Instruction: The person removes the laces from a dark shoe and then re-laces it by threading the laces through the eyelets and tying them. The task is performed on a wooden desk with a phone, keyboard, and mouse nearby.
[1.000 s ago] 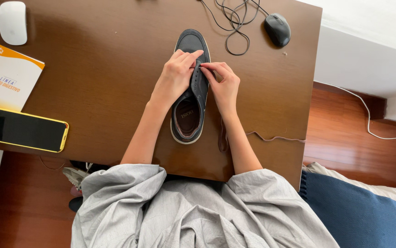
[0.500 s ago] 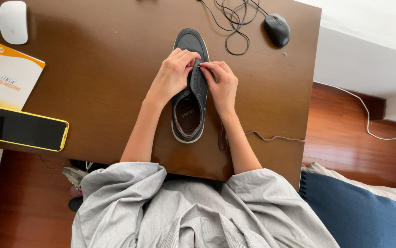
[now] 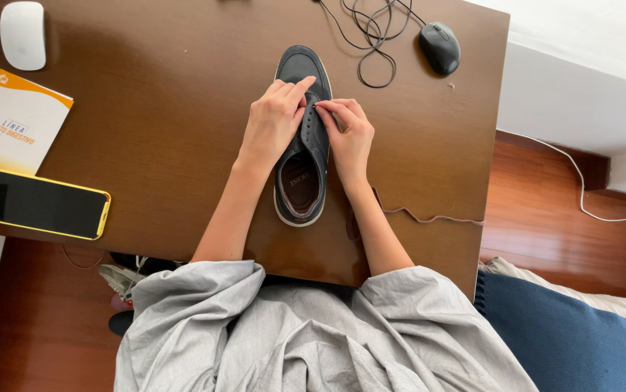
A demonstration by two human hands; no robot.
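Centrally on a dark brown polished wooden desk (image 3: 146, 109), a single dark navy leather lace-up shoe with a pale sole (image 3: 302, 141) is seen lying on its sole, toe pointed away from the wearer of the camera. It is flanked by two bare hands: the left hand (image 3: 273, 123) is laid over the left side of the upper, its fingers stretched toward the toe, while the right hand (image 3: 349, 134) is pinched at the eyelets, where what appears to be the end of a lace is gripped between fingertips; the lace end itself is too small to be made out. Compared with half a second ago, the left index finger has been straightened forward and the shoe has been nudged very slightly, which suggests that the work is being kept at the topmost eyelets near the toe. One thin brown shoelace (image 3: 429, 216) is trailed across the desk edge to the right. Further out, one yellow-cased smartphone (image 3: 44, 205), one white and orange booklet (image 3: 11, 123), one white computer mouse (image 3: 22, 35), one black computer mouse (image 3: 440, 47) and one tangle of black cable (image 3: 371, 36) are counted. Grey striped sleeves (image 3: 204, 312) are visible below.
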